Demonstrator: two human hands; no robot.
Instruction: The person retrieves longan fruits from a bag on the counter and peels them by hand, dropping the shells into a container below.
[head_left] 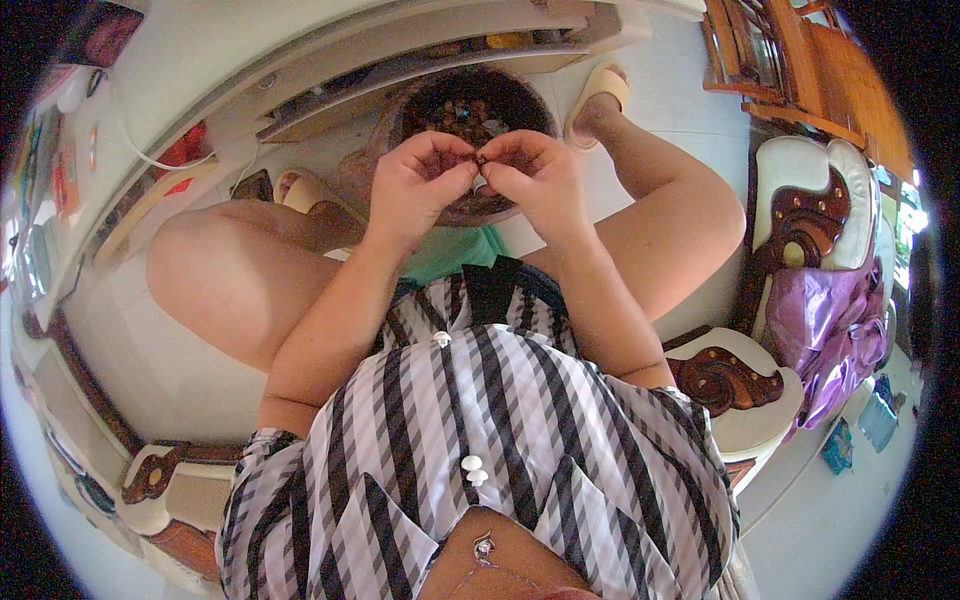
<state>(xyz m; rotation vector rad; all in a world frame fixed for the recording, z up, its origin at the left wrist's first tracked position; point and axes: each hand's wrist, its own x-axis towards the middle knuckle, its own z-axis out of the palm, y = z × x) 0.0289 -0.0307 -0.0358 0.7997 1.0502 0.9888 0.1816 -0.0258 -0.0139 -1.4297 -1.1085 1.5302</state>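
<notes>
My left hand [420,185] and my right hand [535,180] are raised in front of me with their fingertips almost meeting. Both are closed in a pinch on a small dark brown piece [480,160], too small to name more exactly. Directly below them stands a round, dark-walled bin [385,135]. Inside it lies a jumble of small brown and pale scraps [470,115], partly hidden by my fingers. A green cloth or seat [455,252] shows between my legs, below the bin.
A long cabinet with an open shelf [420,65] runs behind the bin. White armchairs with carved wood trim [815,210] stand at the right, one holding a shiny purple cloth [825,335]. Wooden furniture [830,75] fills the upper right. A white cable [145,150] hangs at the left.
</notes>
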